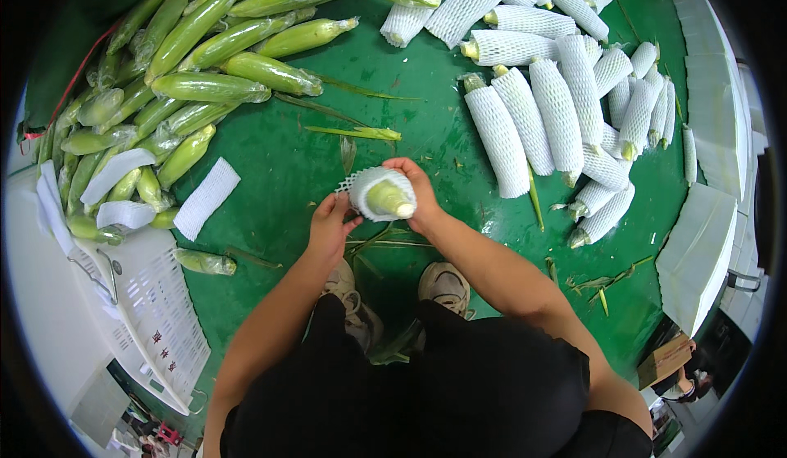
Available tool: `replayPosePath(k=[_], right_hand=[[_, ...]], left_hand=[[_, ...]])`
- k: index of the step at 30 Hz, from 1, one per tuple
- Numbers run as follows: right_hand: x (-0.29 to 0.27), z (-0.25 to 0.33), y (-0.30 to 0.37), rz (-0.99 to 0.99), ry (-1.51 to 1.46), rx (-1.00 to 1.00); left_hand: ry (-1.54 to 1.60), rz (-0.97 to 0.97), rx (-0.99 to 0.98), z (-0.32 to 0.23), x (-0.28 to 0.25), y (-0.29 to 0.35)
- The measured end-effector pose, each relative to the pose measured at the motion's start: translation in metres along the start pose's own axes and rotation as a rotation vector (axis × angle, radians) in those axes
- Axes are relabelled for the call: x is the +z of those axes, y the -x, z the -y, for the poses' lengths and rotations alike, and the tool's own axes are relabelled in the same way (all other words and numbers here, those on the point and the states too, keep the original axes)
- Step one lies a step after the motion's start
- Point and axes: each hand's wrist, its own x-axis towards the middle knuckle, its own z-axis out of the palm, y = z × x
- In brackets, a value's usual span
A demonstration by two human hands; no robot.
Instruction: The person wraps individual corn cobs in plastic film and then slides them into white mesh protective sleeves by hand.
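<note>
Head view, a packing floor, seen from above.

— What is the worker doing?

— Standing on a green mat [328,163], the person is drawing a white foam net sleeve [370,186] over an ear of corn [390,201] held at the centre of the picture. The right hand [422,194] is closed around the far side of the ear, at about two o'clock from it; the left hand [329,224] sits at eight o'clock, fingers curled at the sleeve's loose edge, though how firmly it pinches the mesh cannot be told. The sleeve appears mostly on, with the pale cut end of the cob poking out toward the worker. By this judgement, the next move calls for a short tug to seat the mesh evenly.

— And around the worker?

— Two white shoes [443,286] just below the hands, with husk scraps [361,133] scattered between. At nine o'clock lies a flat, unused sleeve [206,198]; farther out at ten to eleven o'clock, a heap of unsleeved green ears in clear wrap [209,87]. At one to two o'clock, finished ears in white netting [557,114] lie in rows. A white crate [156,310] sits at seven o'clock, and stacked white foam sheets [705,245] at three.

— Anything in the way?

— Only loose leaves underfoot; the mat between both piles is open.
</note>
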Motion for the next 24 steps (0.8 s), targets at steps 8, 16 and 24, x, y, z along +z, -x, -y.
replayPosePath(k=[8, 16, 24], right_hand=[[-0.019, 0.063, 0.046, 0.647, -0.895, 0.036], [-0.042, 0.161, 0.028, -0.004, -0.512, -0.513], [0.080, 0.030, -0.023, 0.618, 1.258, -0.976]], left_hand=[[-1.188, 0.239, 1.179, -0.098, 0.113, 0.043], [-1.206, -0.348, 0.853, -0.086, -0.176, 0.041], [-2.142, -0.232, 0.539, -0.076, -0.230, 0.113]])
